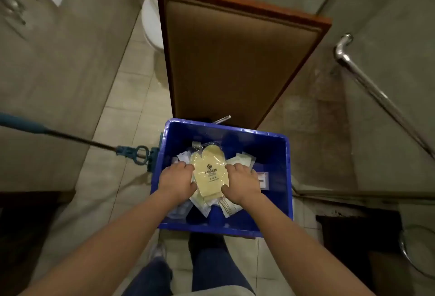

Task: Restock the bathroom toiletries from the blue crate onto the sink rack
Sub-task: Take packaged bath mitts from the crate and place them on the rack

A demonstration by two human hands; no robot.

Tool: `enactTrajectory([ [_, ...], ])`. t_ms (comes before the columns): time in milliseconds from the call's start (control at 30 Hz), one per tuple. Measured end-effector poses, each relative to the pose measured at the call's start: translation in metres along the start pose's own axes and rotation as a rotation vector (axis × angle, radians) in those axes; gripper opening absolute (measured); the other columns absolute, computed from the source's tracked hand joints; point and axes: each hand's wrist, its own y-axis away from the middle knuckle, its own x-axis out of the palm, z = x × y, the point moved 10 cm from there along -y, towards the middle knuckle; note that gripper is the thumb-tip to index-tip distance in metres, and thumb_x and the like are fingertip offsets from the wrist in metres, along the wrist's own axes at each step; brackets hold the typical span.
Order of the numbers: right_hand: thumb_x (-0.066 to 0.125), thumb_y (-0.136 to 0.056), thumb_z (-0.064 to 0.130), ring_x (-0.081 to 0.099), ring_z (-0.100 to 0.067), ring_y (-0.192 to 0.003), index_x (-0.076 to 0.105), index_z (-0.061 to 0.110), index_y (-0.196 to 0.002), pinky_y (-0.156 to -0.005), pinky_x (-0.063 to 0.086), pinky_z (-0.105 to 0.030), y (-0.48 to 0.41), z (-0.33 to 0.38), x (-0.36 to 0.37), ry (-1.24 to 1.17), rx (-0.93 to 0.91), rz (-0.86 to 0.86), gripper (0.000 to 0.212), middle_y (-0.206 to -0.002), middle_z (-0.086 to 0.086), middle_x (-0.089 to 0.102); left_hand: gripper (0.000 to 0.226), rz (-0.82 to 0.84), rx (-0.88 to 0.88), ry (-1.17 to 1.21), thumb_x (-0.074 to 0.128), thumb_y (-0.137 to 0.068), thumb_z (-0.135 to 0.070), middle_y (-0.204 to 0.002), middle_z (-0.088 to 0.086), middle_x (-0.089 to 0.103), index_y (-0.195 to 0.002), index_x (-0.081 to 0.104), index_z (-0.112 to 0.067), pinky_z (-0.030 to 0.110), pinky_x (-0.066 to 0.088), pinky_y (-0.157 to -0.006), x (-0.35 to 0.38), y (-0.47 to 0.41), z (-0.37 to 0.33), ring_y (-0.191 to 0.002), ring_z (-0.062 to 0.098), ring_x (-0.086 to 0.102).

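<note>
The blue crate [226, 132] is sitting on the tiled floor, with its far edge lying just in front of a wooden door [235, 60]. Both hands are reaching down into the crate.

The left hand [175, 182] is gripping the left edge of a yellow mitt packet [210, 178], with its fingers curling over the edge. The right hand [242, 183] is gripping the right edge of the same packet in the same way.

The packet, wrapped in clear film and bearing a dark printed logo, is lying at the middle of the crate on a loose pile of white sachets [242, 160]. Another flat packet [262, 179] is resting near the crate's right wall.

A blue mop [131, 153] is reaching the crate's left edge. A white toilet [150, 25] is standing beyond the door's left side. A metal grab bar [367, 79] is running along the right wall.
</note>
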Motion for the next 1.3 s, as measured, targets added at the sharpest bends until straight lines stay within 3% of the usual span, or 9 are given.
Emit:
enactTrajectory([
  [200,0.052,-0.09,0.035,0.033,-0.028,-0.135,0.031,0.019,-0.148,-0.116,0.023,-0.047,-0.056,-0.025,0.028,-0.055,0.001,0.091,0.064,-0.147,-0.007,0.037,0.052,0.117,-0.143,0.099,0.051,-0.091,-0.039,-0.132,0.004,0.054,-0.139,0.045,-0.019,0.035,0.042,-0.094,0.045,-0.037,0.013,-0.119,0.024,0.052],
  [333,0.051,-0.091,0.035,0.032,-0.028,-0.136,0.029,0.019,-0.15,-0.116,0.024,-0.045,-0.091,-0.04,0.05,-0.065,0.003,0.133,0.065,-0.149,-0.007,0.035,0.057,0.14,-0.206,0.179,0.051,-0.093,-0.038,-0.141,0.005,0.045,-0.145,0.037,-0.019,0.036,0.043,-0.096,0.072,-0.058,0.018,-0.124,0.024,0.048],
  [633,0.054,-0.092,0.033,0.033,-0.028,-0.136,0.024,0.015,-0.151,-0.107,0.034,-0.039,-0.146,-0.052,0.094,-0.236,0.025,0.191,0.069,-0.151,-0.008,0.033,0.079,0.073,-0.42,0.496,0.061,-0.088,-0.029,-0.154,0.004,0.016,-0.151,0.014,-0.017,0.041,0.049,-0.089,0.115,-0.09,0.028,-0.127,0.028,0.04],
  [800,0.058,-0.088,0.028,0.039,-0.028,-0.13,0.026,0.016,-0.149,-0.103,0.042,-0.044,-0.163,-0.052,0.106,-0.369,0.044,0.187,0.069,-0.147,-0.008,0.037,0.09,0.01,-0.479,0.539,0.063,-0.086,-0.026,-0.155,0.008,0.017,-0.153,0.005,-0.016,0.045,0.048,-0.092,0.128,-0.098,0.035,-0.133,0.029,0.036],
  [1100,0.068,-0.085,0.026,0.035,-0.031,-0.136,0.013,0.014,-0.154,-0.111,0.036,-0.044,-0.185,-0.059,0.12,-0.661,0.23,0.181,0.089,-0.152,-0.01,0.028,0.088,-0.031,-0.538,0.695,0.062,-0.087,-0.024,-0.149,0.007,0.027,-0.152,0.002,-0.025,0.04,0.05,-0.074,0.139,-0.108,0.039,-0.107,0.029,0.057],
  [1300,0.069,-0.082,0.016,0.048,-0.034,-0.126,0.025,0.011,-0.148,-0.104,0.045,-0.047,-0.192,-0.069,0.121,-0.777,0.32,0.187,0.079,-0.141,-0.013,0.04,0.083,-0.032,-0.545,0.722,0.058,-0.088,-0.023,-0.146,0.005,0.036,-0.15,0.003,-0.035,0.035,0.05,-0.062,0.139,-0.107,0.043,-0.082,0.022,0.062],
])
